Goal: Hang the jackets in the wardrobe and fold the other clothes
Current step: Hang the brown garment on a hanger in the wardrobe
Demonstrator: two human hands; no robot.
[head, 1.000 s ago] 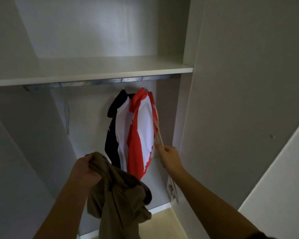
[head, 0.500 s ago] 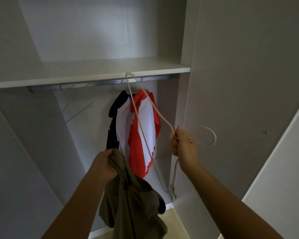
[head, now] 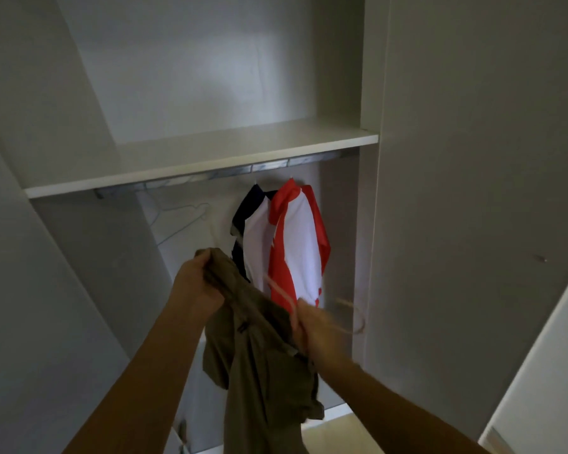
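Hanging red-white jacket (head: 295, 244) behind olive garment (head: 259, 365), wire hanger (head: 182, 213) on rail (head: 210, 176)

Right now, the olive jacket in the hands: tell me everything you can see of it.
The olive jacket is a dull khaki-brown woven-looking garment, limp and bunched, with a small dark tab near the top. The left hand grips its upper edge; the blurred right hand, holding a pale hanger, meets its other side. It drapes down between the forearms, before the open wardrobe, below the rail, not hung. Whether the hanger is inside it cannot be told.
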